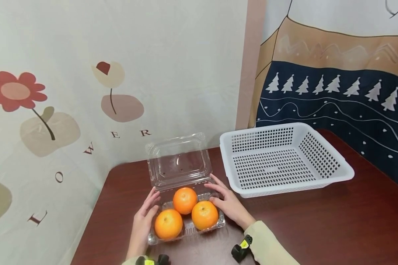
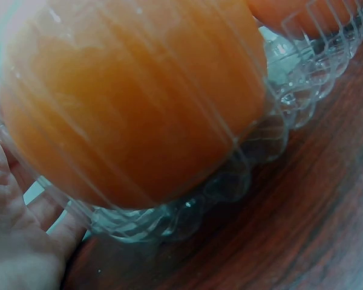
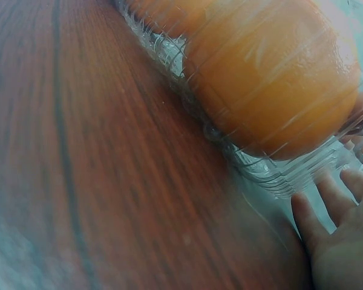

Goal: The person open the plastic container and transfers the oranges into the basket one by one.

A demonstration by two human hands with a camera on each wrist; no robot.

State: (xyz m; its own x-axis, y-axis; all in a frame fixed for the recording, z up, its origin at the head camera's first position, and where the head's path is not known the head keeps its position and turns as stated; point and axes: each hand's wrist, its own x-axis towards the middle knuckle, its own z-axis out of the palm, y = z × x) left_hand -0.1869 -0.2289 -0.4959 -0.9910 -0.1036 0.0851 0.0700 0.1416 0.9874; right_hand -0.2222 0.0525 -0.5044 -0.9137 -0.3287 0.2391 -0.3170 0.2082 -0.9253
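Note:
Three oranges sit in the base of a clear plastic clamshell box on the table: a left orange, a right orange and a back orange. The box's lid is flipped back, away from the person. Along the left side of the box lies my left hand, its fingers extended against the wall. My right hand rests on the opposite side, fingers spread and pointing toward the lid's hinge. In the wrist views, ridged clear walls stand between the camera and the oranges.
A white perforated plastic basket stands right of the box, toward the back of the dark red wooden table. Behind the table hangs a pale cloth with printed flowers, and a navy cloth with white trees hangs at the right.

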